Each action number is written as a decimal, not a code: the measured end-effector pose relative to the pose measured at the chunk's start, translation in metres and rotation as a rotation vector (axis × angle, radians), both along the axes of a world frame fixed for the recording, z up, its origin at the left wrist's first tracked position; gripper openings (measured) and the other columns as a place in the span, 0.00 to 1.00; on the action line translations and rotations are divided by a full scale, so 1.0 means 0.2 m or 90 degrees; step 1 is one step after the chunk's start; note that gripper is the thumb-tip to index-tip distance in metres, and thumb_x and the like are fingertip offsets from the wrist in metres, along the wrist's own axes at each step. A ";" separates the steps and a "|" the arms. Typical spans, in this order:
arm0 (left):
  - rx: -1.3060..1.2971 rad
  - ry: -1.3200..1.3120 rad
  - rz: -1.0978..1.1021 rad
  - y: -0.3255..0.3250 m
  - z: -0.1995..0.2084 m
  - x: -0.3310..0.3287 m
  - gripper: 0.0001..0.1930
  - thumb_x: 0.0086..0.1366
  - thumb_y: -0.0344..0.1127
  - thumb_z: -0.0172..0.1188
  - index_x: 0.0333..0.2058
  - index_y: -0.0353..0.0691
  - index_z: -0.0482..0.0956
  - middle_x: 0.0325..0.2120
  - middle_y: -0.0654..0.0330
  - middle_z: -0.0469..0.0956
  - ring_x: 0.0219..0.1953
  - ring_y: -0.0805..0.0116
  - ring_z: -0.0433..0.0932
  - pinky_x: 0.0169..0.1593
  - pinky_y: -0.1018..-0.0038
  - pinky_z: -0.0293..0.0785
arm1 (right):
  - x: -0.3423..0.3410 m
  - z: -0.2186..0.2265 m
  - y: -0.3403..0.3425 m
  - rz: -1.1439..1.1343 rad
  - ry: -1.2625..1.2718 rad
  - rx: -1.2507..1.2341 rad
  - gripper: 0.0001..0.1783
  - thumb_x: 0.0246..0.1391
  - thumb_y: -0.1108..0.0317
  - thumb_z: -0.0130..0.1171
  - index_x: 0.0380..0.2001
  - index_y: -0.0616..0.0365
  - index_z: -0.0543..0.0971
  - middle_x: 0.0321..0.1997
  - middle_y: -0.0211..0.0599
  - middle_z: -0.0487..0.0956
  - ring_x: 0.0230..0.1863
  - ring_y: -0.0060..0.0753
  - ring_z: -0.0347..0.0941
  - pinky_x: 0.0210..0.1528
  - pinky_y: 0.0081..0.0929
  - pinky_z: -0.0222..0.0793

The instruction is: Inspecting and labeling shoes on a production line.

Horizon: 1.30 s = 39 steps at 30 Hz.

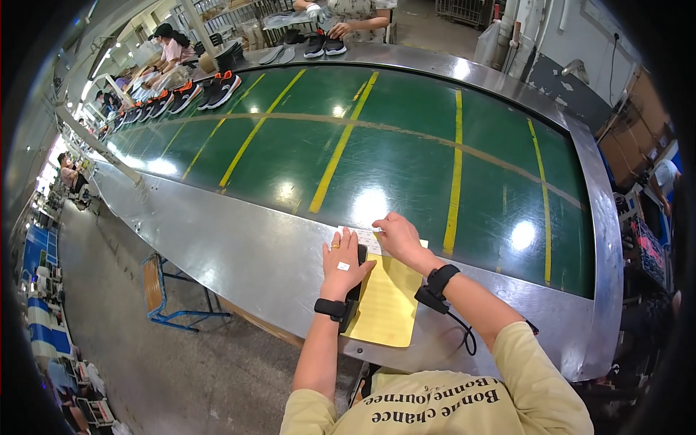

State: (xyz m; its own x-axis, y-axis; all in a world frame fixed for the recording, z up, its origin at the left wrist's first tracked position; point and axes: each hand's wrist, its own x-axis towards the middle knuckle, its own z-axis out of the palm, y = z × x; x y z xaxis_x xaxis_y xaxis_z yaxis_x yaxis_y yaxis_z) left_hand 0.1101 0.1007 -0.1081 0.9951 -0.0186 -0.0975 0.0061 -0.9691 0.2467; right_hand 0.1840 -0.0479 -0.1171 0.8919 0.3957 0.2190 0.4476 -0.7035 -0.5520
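My left hand (pixel 346 262) lies flat with its fingers stretched out over a white label sheet (pixel 373 243) and the upper part of a black, phone-like object (pixel 354 299). A ring is on one finger, and a small white sticker (pixel 343 267) clings to the back of this hand. Thumb and fingertips of my right hand (pixel 399 236) pinch at the label sheet's far edge; whether a single label has come loose is too small to tell. Under both hands, a yellow sheet of paper (pixel 388 304) rests on the metal table edge (pixel 268 239).
Ahead runs a green conveyor belt (pixel 406 174) with yellow stripes. Dark sneakers (pixel 219 90) with orange trim line its far left. Across it, a person's hands (pixel 338 29) are near more shoes (pixel 325 45). A black device (pixel 433 299) with a cable lies at right; a stool (pixel 154 290) stands left.
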 end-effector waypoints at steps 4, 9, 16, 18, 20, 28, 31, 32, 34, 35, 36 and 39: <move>0.008 0.011 0.000 -0.02 0.01 0.01 0.42 0.52 0.56 0.60 0.59 0.37 0.57 0.62 0.51 0.54 0.64 0.54 0.52 0.63 0.54 0.47 | 0.00 0.00 0.02 0.028 -0.005 -0.073 0.09 0.44 0.71 0.54 0.31 0.51 0.80 0.31 0.38 0.74 0.37 0.42 0.72 0.38 0.38 0.68; 0.024 0.024 -0.002 -0.01 0.02 0.01 0.42 0.52 0.55 0.60 0.60 0.38 0.57 0.62 0.51 0.54 0.64 0.55 0.53 0.63 0.52 0.47 | -0.03 -0.01 0.02 0.107 -0.146 -0.143 0.04 0.44 0.68 0.55 0.22 0.53 0.78 0.26 0.36 0.73 0.35 0.38 0.72 0.35 0.38 0.66; 0.011 0.026 0.002 -0.02 0.02 0.00 0.41 0.52 0.54 0.60 0.60 0.38 0.57 0.62 0.51 0.54 0.64 0.54 0.52 0.63 0.50 0.46 | -0.03 0.08 0.05 -0.027 0.078 0.148 0.07 0.44 0.68 0.61 0.30 0.53 0.81 0.27 0.33 0.78 0.28 0.31 0.74 0.32 0.28 0.68; 0.007 0.022 0.000 -0.02 0.01 0.01 0.41 0.52 0.53 0.61 0.60 0.38 0.57 0.62 0.50 0.53 0.64 0.52 0.52 0.63 0.49 0.46 | -0.01 0.13 0.07 0.025 0.434 0.320 0.10 0.43 0.64 0.61 0.29 0.59 0.81 0.28 0.34 0.80 0.30 0.27 0.75 0.35 0.25 0.70; 0.017 0.054 0.007 -0.03 0.00 0.01 0.40 0.53 0.54 0.60 0.60 0.42 0.57 0.63 0.51 0.50 0.65 0.54 0.49 0.63 0.49 0.44 | -0.03 0.16 0.10 0.050 0.448 0.321 0.11 0.42 0.64 0.61 0.27 0.60 0.80 0.26 0.32 0.80 0.29 0.21 0.75 0.34 0.22 0.69; 0.019 0.040 -0.005 -0.01 -0.06 0.01 0.38 0.56 0.58 0.55 0.60 0.47 0.58 0.64 0.54 0.49 0.66 0.54 0.46 0.63 0.46 0.41 | -0.10 0.24 0.19 0.177 0.301 -0.003 0.14 0.43 0.60 0.62 0.32 0.56 0.79 0.29 0.37 0.80 0.29 0.32 0.76 0.34 0.26 0.69; -0.008 -0.001 -0.019 -0.03 -0.06 0.01 0.38 0.55 0.56 0.57 0.60 0.43 0.58 0.63 0.52 0.50 0.65 0.52 0.48 0.62 0.45 0.43 | -0.07 0.20 0.18 0.104 0.237 0.039 0.16 0.43 0.61 0.60 0.36 0.57 0.77 0.26 0.39 0.79 0.28 0.38 0.75 0.32 0.31 0.69; -0.013 -0.007 -0.008 -0.04 -0.06 0.01 0.39 0.54 0.55 0.58 0.60 0.41 0.58 0.63 0.51 0.51 0.65 0.52 0.49 0.61 0.44 0.44 | -0.04 0.19 0.16 0.043 0.258 0.094 0.17 0.43 0.61 0.60 0.37 0.57 0.76 0.26 0.39 0.78 0.28 0.38 0.75 0.32 0.32 0.69; -0.016 -0.016 0.004 -0.04 -0.05 0.01 0.39 0.54 0.53 0.60 0.59 0.38 0.58 0.62 0.50 0.53 0.64 0.51 0.51 0.61 0.44 0.44 | 0.00 0.14 0.11 0.010 0.241 0.092 0.11 0.45 0.66 0.57 0.35 0.55 0.78 0.27 0.39 0.77 0.31 0.40 0.75 0.34 0.35 0.69; -0.006 -0.027 -0.001 -0.03 -0.05 -0.01 0.40 0.54 0.54 0.59 0.60 0.38 0.57 0.62 0.49 0.53 0.64 0.51 0.51 0.61 0.44 0.46 | 0.01 0.11 0.08 0.013 0.147 0.045 0.10 0.46 0.68 0.55 0.33 0.54 0.79 0.28 0.39 0.77 0.32 0.41 0.74 0.35 0.36 0.69; 0.004 -0.038 -0.006 -0.03 -0.05 -0.01 0.41 0.54 0.55 0.59 0.60 0.38 0.56 0.62 0.49 0.53 0.64 0.50 0.52 0.61 0.45 0.48 | 0.01 0.09 0.07 0.016 0.054 -0.002 0.10 0.46 0.71 0.52 0.32 0.53 0.80 0.29 0.39 0.76 0.34 0.42 0.74 0.36 0.36 0.69; -0.010 -0.033 0.001 -0.03 -0.04 -0.01 0.41 0.52 0.54 0.61 0.59 0.36 0.57 0.61 0.49 0.54 0.63 0.51 0.53 0.61 0.46 0.47 | 0.03 0.03 0.07 0.018 0.011 -0.017 0.11 0.44 0.73 0.52 0.30 0.50 0.82 0.30 0.38 0.75 0.35 0.43 0.73 0.37 0.37 0.68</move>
State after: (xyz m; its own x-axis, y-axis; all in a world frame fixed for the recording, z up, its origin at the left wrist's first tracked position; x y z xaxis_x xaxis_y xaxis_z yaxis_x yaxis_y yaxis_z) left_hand 0.1078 0.0946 -0.1162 0.9988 -0.0184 -0.0452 -0.0059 -0.9649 0.2624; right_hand 0.1899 -0.0338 -0.1108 0.8841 0.4258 0.1928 0.4578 -0.7055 -0.5410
